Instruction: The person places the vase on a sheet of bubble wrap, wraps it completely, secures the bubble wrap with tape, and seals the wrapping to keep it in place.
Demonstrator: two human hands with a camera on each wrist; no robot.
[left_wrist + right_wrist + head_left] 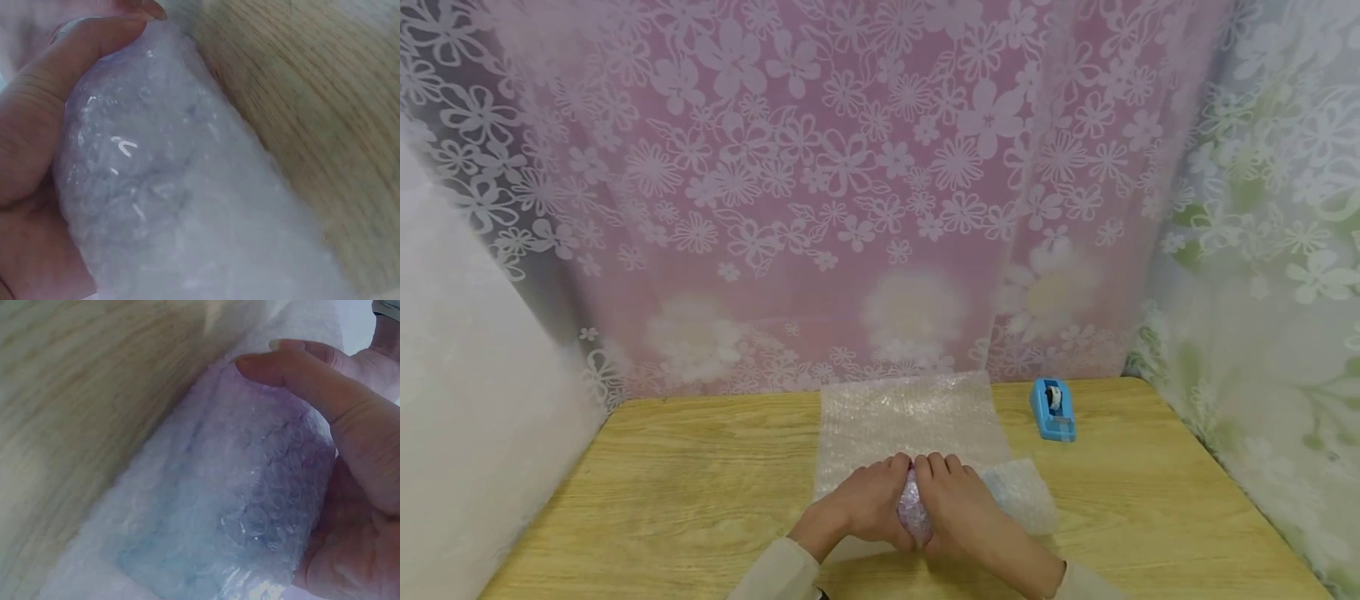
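Note:
A bundle rolled in bubble wrap [913,510], with a purplish tint showing through, lies between both hands near the front of the table. My left hand [872,500] grips its left part, thumb [75,53] on the near side. From the right, my right hand [962,512] holds it the same way, thumb [294,372] pressed on the wrap. The two thumb tips almost meet. Farther back, the flat bubble wrap sheet [910,421] spreads out on the table. A loose end of wrap [1030,500] sticks out past the right hand, over something bluish.
A blue tape dispenser [1054,410] with a roll of tape stands at the back right of the wooden table [700,467]. Behind the table hangs a pink flowered curtain [820,192], with pale curtains at both sides.

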